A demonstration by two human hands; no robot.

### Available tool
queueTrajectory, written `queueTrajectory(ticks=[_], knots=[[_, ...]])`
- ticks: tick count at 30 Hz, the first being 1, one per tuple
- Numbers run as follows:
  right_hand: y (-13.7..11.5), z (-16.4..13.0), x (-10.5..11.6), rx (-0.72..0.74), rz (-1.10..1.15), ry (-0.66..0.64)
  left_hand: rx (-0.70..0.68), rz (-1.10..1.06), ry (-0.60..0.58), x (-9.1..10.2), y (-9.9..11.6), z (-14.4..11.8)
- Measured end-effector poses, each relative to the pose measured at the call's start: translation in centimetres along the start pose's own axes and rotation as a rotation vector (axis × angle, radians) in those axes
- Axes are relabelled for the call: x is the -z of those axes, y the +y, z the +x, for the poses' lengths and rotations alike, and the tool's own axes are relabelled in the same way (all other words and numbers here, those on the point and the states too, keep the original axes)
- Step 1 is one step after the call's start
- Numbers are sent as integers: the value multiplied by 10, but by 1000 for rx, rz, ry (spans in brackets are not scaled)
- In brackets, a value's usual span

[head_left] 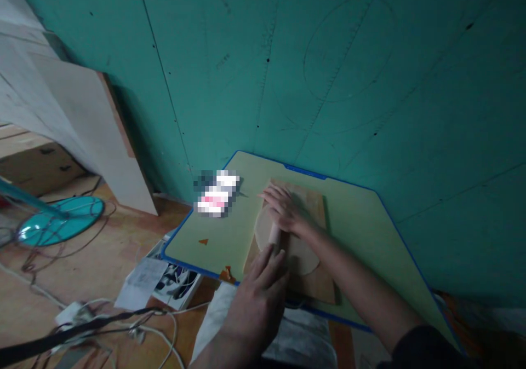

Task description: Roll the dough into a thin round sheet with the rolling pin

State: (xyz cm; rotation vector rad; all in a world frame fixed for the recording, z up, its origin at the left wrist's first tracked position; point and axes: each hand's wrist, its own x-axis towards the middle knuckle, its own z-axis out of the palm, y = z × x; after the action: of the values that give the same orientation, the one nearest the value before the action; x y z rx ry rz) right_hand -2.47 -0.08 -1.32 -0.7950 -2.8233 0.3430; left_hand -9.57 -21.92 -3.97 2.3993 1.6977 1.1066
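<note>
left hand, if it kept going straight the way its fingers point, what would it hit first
The left hand lies flat on the rolling pin, fingers pointing up the board. Straight on it would likely meet the right hand on the pin's far end, though depth is unclear.

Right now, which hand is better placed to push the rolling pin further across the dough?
Probably the right hand: it lies flat over the far end of the rolling pin, above the dough on the wooden board. The left hand covers only the near end, at the board's edge.
</note>
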Motion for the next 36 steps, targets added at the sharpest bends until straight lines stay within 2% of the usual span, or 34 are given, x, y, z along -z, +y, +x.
queueTrajectory(ticks=[4, 7, 10, 13, 16, 18, 19, 21, 23, 26, 29, 36], knots=[[-30, 34, -1, -3, 3, -68, 75, 106, 76, 8, -17, -17], [-52, 59, -4, 20, 36, -70, 133, 134, 63, 18, -27, -23], [-60, 69, -8, 55, 71, -12, 201, 119, 19, 26, -30, -12], [-55, 56, -7, 47, 173, 119, 358, 177, -88, 28, -31, 8], [-35, 21, 4, 18, 339, 325, 556, 166, -247, 31, -37, 24], [-14, -9, 14, -67, 408, 433, 635, 56, -317, 37, -44, 29], [-2, -23, 20, -173, 422, 447, 659, -27, -321, 41, -49, 29], [20, -48, 28, -436, 416, 397, 692, -222, -262, 48, -57, 28], [36, -65, 32, -588, 404, 320, 730, -391, -139, 52, -65, 27], [44, -77, 33, -642, 405, 214, 795, -507, 45, 50, -73, 28], [40, -74, 32, -670, 399, 126, 817, -538, 185, 43, -76, 30], [43, -53, 33, -750, 369, 45, 793, -551, 279, 39, -73, 29]])
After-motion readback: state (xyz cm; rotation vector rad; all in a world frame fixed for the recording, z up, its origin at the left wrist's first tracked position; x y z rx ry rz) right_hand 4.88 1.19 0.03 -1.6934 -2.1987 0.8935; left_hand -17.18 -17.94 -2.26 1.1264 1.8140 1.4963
